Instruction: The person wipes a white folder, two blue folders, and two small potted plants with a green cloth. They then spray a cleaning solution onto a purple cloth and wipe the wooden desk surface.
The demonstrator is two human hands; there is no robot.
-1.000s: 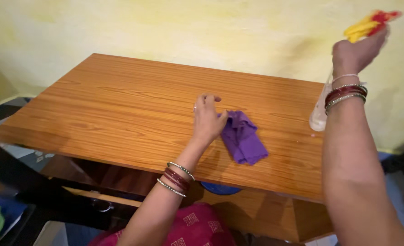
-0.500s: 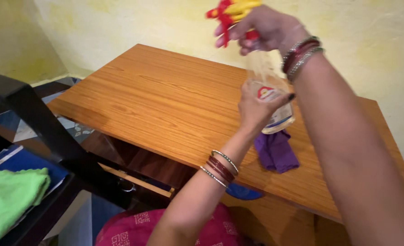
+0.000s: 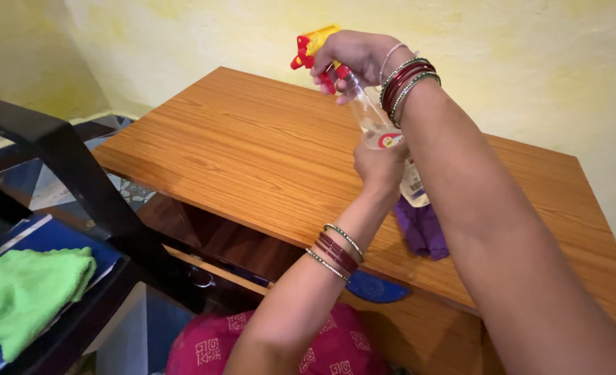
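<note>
A clear spray bottle (image 3: 384, 139) with a yellow and red trigger head is held up over the wooden table (image 3: 252, 153). My right hand (image 3: 353, 59) grips the trigger head at the top. My left hand (image 3: 379, 167) wraps around the bottle's body lower down. Both wrists wear bangles. A purple cloth (image 3: 422, 229) lies on the table below the bottle, partly hidden by my right arm.
A black chair frame (image 3: 79, 180) stands at the left, with a green cloth (image 3: 30, 292) on a blue surface beneath it. A yellow wall rises behind the table. A blue object (image 3: 377, 286) shows under the table's front edge.
My left hand left the purple cloth and came up to grip the bottle's body. My right hand brought the bottle down from the upper right to in front of me.
</note>
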